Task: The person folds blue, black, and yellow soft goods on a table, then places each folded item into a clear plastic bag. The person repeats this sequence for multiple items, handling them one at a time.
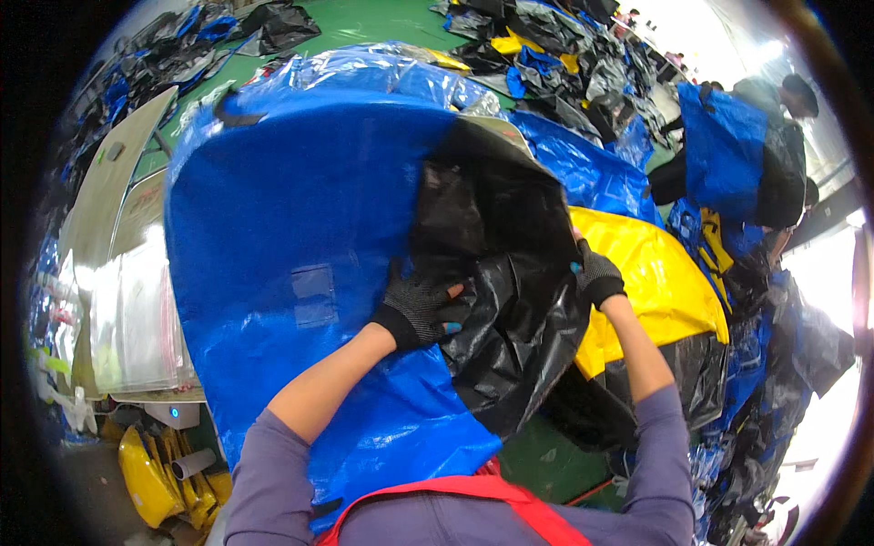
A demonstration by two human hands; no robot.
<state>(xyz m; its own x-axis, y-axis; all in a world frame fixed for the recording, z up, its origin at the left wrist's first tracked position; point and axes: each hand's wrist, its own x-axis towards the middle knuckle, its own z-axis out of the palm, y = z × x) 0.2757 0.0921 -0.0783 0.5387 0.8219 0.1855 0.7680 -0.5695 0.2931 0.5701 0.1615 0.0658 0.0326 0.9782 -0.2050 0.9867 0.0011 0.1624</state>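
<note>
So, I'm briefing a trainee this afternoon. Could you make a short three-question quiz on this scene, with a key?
1. Multiple choice: what colour is the rectangular patch on the blue panel?
A) yellow
B) blue
C) red

2. True or false: the left hand is nearer the patch than the right hand is.

3. Fill in the gap: the left hand touches the ____ panel that adjoins the blue one, and the right hand is at that panel's outer edge.

Key: 1. B; 2. true; 3. black.
</note>
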